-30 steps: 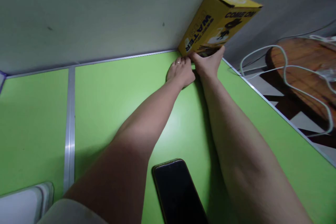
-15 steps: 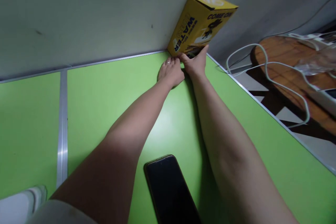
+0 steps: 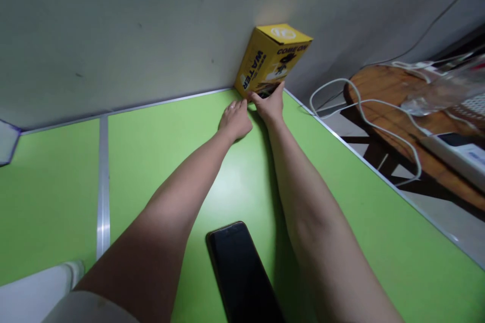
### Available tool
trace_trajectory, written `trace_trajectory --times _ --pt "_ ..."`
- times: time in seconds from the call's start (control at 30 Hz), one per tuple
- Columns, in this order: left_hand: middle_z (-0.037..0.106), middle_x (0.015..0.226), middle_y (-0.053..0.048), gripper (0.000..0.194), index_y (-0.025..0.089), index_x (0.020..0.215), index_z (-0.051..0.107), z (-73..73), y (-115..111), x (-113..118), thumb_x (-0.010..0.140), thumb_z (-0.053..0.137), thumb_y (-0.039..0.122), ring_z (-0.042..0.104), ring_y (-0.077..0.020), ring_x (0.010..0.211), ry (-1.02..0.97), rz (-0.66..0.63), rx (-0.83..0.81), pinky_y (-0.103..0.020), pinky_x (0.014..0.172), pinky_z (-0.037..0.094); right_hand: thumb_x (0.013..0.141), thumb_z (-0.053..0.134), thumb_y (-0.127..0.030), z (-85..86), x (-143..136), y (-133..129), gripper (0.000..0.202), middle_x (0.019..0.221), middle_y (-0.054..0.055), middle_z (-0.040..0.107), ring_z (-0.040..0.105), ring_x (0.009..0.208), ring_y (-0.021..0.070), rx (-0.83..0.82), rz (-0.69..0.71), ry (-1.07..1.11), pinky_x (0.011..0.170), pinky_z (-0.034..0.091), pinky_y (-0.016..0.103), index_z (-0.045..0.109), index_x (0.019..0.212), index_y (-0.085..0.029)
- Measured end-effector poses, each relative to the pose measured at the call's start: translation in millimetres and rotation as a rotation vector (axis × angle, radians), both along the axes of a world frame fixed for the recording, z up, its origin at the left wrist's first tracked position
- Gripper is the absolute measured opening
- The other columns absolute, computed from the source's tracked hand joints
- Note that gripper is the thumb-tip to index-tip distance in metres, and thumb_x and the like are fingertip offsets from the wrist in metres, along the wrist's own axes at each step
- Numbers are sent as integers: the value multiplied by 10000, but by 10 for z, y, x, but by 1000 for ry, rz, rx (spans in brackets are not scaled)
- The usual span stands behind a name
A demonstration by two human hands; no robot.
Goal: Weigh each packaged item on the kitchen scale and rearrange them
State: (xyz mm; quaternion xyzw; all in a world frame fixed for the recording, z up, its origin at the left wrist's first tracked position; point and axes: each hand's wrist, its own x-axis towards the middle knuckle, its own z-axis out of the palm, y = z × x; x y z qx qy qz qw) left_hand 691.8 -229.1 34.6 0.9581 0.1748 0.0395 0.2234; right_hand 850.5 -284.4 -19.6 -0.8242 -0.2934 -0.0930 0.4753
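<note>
A yellow box with dark lettering stands upright at the far edge of the green table, close to the wall. My right hand is at the lower front of the box, thumb and fingers spread around its bottom part. Just left of it, my left hand rests on the table near the box's base, its fingers bent; whether anything is under them is hidden. A black phone lies on the table between my forearms.
A brown wooden table at the right holds white cables, a clear plastic bag and a white power strip. A white object lies at the lower left. A metal strip crosses the green table.
The view has shifted, so the box and hands appear lower and further left, and more of the wooden table shows. Both hands keep about the same place by the box.
</note>
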Motion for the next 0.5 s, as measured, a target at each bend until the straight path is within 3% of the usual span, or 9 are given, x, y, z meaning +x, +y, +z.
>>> trace_trajectory --times 0.23,0.5 --pt "267 1587 -124 593 39 1491 273 32 23 -309 934 348 228 185 -227 1484 50 -75 23 -350 1218 140 654 685 -473 167 -273 12 845 1424 179 464 456 1312 315 -33 -94 107 1072 367 532 323 1367 -198" --pt "212 1608 -95 563 102 1482 329 -24 13 -271 927 337 196 121 -237 1497 48 -110 -2 -407 1220 79 599 726 -539 110 -217 21 887 1401 175 498 474 1300 330 -28 -123 113 1054 383 523 325 1320 -212"
